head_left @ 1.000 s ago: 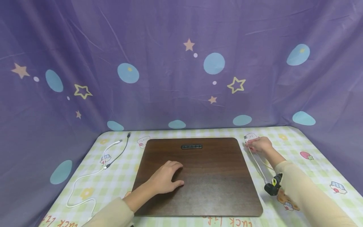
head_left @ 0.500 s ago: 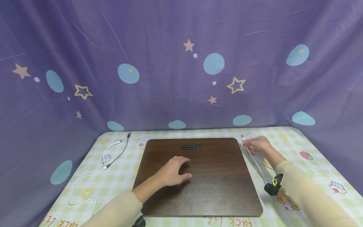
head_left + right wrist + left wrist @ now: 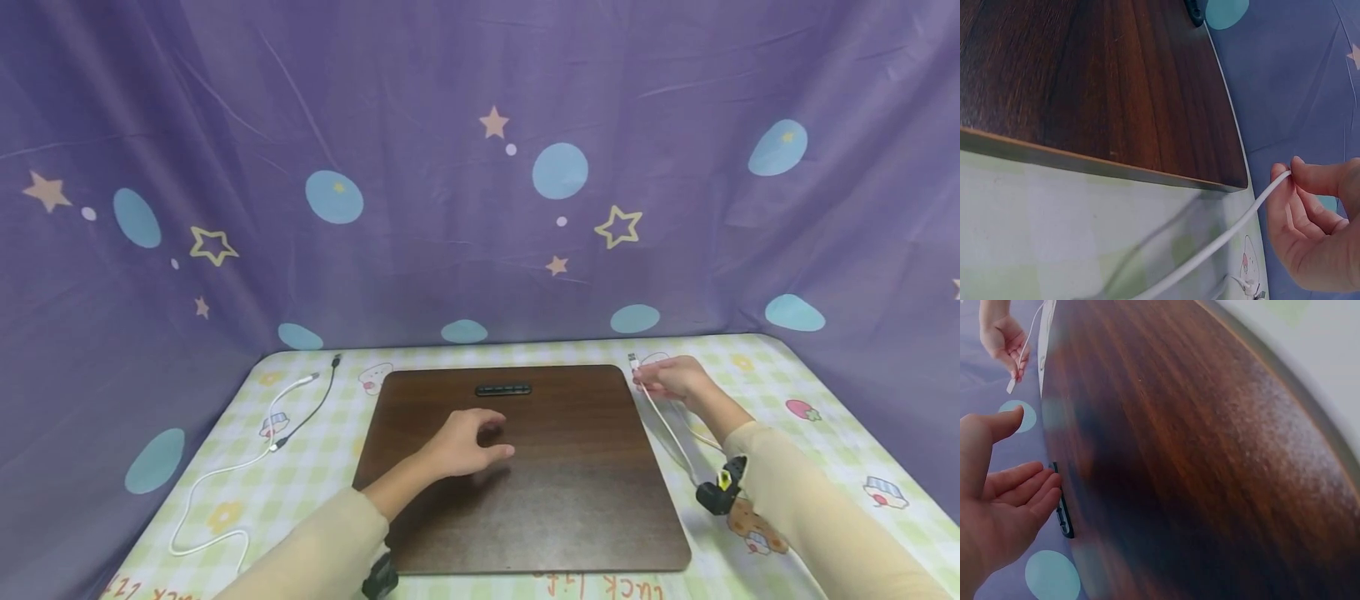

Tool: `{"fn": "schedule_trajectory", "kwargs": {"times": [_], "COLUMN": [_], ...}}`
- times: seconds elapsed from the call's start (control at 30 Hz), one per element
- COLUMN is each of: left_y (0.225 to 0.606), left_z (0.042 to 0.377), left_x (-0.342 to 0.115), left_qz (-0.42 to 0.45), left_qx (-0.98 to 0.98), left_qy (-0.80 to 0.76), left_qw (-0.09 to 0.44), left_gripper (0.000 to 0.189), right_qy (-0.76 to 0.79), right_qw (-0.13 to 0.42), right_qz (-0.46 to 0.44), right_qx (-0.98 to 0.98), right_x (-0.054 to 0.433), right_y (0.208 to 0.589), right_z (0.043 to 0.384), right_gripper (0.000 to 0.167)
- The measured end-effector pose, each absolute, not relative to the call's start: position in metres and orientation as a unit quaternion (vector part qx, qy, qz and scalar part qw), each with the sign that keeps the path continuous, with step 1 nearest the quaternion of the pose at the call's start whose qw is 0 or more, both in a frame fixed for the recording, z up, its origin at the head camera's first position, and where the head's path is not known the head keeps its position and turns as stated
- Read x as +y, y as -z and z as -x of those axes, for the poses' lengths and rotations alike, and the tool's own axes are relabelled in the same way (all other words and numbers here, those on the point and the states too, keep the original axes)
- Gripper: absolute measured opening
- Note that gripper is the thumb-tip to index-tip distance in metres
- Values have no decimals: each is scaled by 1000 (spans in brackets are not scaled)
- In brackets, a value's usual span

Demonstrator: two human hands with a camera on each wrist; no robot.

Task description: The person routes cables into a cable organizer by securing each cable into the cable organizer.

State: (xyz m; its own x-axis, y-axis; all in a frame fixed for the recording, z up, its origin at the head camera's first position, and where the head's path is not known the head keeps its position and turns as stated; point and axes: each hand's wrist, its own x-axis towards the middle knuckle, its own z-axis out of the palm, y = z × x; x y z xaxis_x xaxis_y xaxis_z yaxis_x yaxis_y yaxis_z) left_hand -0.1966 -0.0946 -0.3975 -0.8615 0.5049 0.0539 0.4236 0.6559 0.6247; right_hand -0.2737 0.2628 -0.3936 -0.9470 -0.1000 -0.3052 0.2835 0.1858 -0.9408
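My right hand (image 3: 675,379) pinches a white USB cable (image 3: 662,417) between thumb and fingertips, just behind its plug (image 3: 633,362), at the board's back right corner. From the pinch the cable (image 3: 1210,249) runs down toward the wrist in the right wrist view. My left hand (image 3: 461,442) hovers over the brown wooden board (image 3: 570,500), fingers relaxed, thumb apart, holding nothing. A dark slotted strip (image 3: 503,389) sits near the board's back edge. In the left wrist view, the left fingertips (image 3: 1054,481) overlap that strip.
On the checkered cloth (image 3: 315,508) at left lie a long white cable (image 3: 197,487) and a short black cable (image 3: 309,417). Another white plug (image 3: 1249,286) lies on the cloth beyond the right hand. A purple curtain (image 3: 420,275) rises behind the table.
My right hand has shifted slightly left with the cable plug, toward the board's corner. My left hand has moved right and a little farther back over the board.
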Motion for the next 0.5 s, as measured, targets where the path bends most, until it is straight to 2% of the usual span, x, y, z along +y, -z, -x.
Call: {"fn": "schedule_trajectory", "kwargs": {"times": [0.2,0.4,0.5], "left_y": [402,404,404], "left_z": [200,202,203], "left_x": [-92,-90,-88], "left_qz": [-233,-221,-217], "left_qx": [899,896,893], "left_qy": [-360,-373,-383], "left_qw": [84,93,97], "left_gripper": [49,49,50], "right_qy": [628,631,630], "right_qw": [153,146,142], "right_qz": [-54,-54,-57], "right_qx": [761,760,762], "right_x": [261,259,256], "right_y": [392,387,385], "right_z": [273,273,273], "right_gripper": [41,26,32]}}
